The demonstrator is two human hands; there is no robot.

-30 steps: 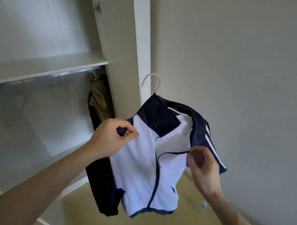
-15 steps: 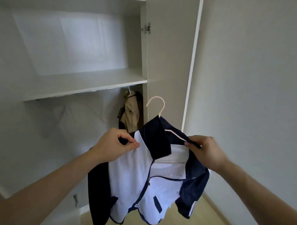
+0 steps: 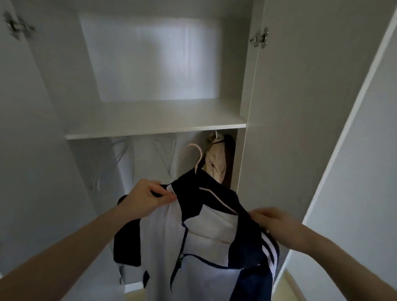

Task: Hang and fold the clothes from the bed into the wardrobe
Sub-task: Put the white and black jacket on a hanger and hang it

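Note:
A navy and white zip jacket [image 3: 196, 258] hangs on a pale pink hanger [image 3: 194, 153], held up in front of the open wardrobe [image 3: 148, 128]. My left hand [image 3: 146, 199] pinches the jacket's left shoulder by the collar. My right hand [image 3: 278, 225] grips the right shoulder, above the white sleeve stripes. The hanger's hook points up just below the wardrobe shelf, short of the rail, which is hidden behind the shelf edge.
A beige garment [image 3: 215, 160] with a dark one behind it hangs at the right end of the rail space. The right wardrobe door [image 3: 307, 109] stands open beside my right arm, the left door [image 3: 25, 121] on the other side. Pale floor [image 3: 287, 295] shows below.
The view has swung left to face the wardrobe opening. Both hands have carried the jacket up and towards the space under the shelf. My right hand has slid out to the striped shoulder.

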